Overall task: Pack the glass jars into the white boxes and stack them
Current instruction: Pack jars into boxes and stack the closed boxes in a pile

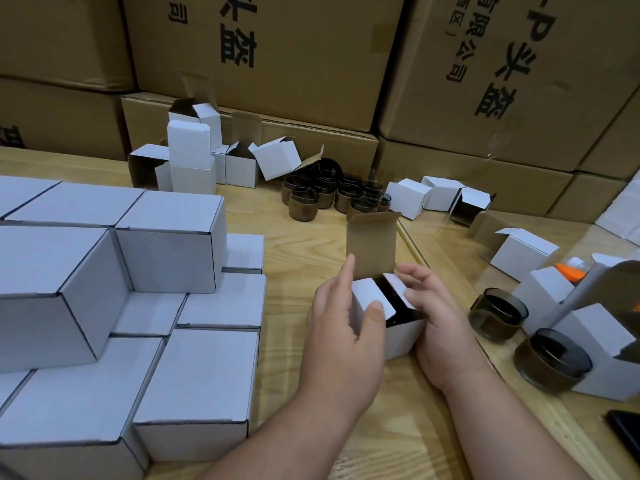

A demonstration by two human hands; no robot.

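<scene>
A small white cardboard box [391,327] is gripped by both curled hands, left [343,327] and right [436,317]; side flaps are being folded. Next, the upright brown lid [371,245] needs tucking.

Dim, warm indoor light, soft shadows, slight overall blur, wide-angle bending at the edges.

Both bare forearms rise from the bottom edge toward the centre of the frame, converging. The left hand [341,327] curls its thumb and fingers round something held between the two hands, its index finger pointing upward. Just right of it, the right hand [434,306] grips the other side, fingers bent inward.
</scene>
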